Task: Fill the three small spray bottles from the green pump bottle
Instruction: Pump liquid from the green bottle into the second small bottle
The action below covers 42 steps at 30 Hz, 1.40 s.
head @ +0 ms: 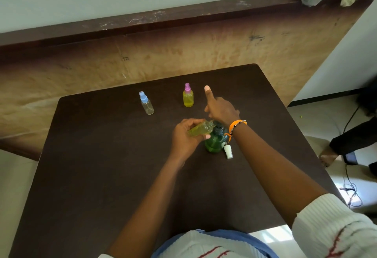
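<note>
Near-centre of the dark table [102, 176], a bit toward its right edge: left hand [184, 137] curled round an uncapped small spray bottle [201, 129], tilted almost flat, neck touching the pump head of the green pump bottle [214, 142]. Yellow-green liquid already inside it. Right hand [221, 110] over the pump, palm down, thumb sticking up; looks like it presses the pump, no grip visible. White spray cap [228, 151] lies on the table just beside the green bottle's right side.

Doing it well, my read: keep the small neck right under the nozzle, tilt less as level rises or it spills, pump slow, recap with the white cap after.

Farther, toward the far edge: pink-capped bottle [188, 96] upright, full of yellow, looks done. Blue-capped bottle [146, 103] upright to its left, clear, looks empty.

Hard to tell: nozzle and bottle mouth hidden under the right hand, so can't see flow or alignment. Right fingers hidden. Fill level blurred.
</note>
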Motion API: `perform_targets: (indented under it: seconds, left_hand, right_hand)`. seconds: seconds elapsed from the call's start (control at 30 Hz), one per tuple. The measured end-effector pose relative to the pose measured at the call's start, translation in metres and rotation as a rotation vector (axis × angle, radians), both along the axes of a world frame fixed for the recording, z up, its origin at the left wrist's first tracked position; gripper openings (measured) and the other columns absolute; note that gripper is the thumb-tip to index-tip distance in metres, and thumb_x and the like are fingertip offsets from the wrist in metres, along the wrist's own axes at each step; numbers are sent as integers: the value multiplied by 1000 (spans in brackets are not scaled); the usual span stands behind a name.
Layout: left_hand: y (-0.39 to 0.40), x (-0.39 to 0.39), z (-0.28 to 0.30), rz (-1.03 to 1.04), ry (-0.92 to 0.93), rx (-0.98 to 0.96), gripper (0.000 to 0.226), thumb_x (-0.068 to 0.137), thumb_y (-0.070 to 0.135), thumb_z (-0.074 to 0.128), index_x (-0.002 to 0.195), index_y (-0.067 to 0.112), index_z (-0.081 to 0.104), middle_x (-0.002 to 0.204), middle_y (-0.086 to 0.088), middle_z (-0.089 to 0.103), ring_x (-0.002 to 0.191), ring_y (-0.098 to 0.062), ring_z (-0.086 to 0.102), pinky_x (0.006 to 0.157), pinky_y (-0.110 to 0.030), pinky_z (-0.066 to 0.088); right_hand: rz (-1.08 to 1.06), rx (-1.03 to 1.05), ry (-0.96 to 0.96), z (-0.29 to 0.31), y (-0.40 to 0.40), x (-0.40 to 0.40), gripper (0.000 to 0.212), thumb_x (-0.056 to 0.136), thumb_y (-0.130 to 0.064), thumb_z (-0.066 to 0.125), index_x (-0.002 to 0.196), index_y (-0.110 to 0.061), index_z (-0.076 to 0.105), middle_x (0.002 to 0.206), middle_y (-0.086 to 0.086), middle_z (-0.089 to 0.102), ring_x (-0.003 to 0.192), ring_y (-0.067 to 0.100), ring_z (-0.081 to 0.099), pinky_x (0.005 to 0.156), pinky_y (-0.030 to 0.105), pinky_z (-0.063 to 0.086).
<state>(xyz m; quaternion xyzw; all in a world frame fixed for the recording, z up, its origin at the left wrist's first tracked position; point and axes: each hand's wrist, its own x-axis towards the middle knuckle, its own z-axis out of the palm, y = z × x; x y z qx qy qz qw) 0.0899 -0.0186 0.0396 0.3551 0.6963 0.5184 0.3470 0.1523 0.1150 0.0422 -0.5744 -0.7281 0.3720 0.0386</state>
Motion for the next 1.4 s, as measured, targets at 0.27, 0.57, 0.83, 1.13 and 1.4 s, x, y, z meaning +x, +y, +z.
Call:
perform_targets:
  seconds: [0.27, 0.57, 0.83, 1.13, 1.4]
  left_hand:
    - [3, 3, -3, 18, 38, -37, 47, 61, 1, 81, 95, 29, 66, 102, -4, 63, 95, -19, 64, 90, -39, 52]
    - [-1, 2, 2, 0, 16, -16, 44, 62, 1, 81, 90, 31, 65, 105, -4, 64, 95, -16, 65, 87, -30, 52]
    - [0, 4, 0, 10, 8, -28, 45, 62, -1, 80, 96, 24, 66, 106, -7, 64, 95, -18, 65, 89, -33, 53]
    - [0, 3, 2, 1, -7, -27, 43, 63, 0, 80, 89, 31, 65, 106, -6, 65, 93, -14, 65, 82, -23, 51]
    - [1, 3, 0, 0, 9, -19, 45, 62, -1, 79, 90, 31, 65, 104, -5, 64, 94, -15, 64, 84, -24, 50]
  right_hand:
    - [-89, 39, 17, -14, -1, 3, 85, 95, -69, 11, 106, -9, 71, 123, 17, 64, 126, 37, 49, 110, 61, 21]
    - [-16, 0, 32, -2, -3, 1, 94, 92, -72, 2, 103, -12, 73, 120, 17, 67, 126, 36, 49, 111, 62, 16]
    - [-57, 36, 31, -11, -8, 3, 92, 91, -75, 9, 100, -9, 72, 118, 16, 66, 120, 36, 53, 108, 58, 29]
    - [-11, -104, 126, 1, -7, 1, 103, 73, -86, -4, 71, -16, 71, 102, 16, 71, 109, 37, 60, 107, 59, 34]
    - [-77, -66, 103, -6, -4, 3, 100, 81, -83, 1, 93, -12, 71, 114, 18, 68, 113, 36, 58, 106, 57, 35]
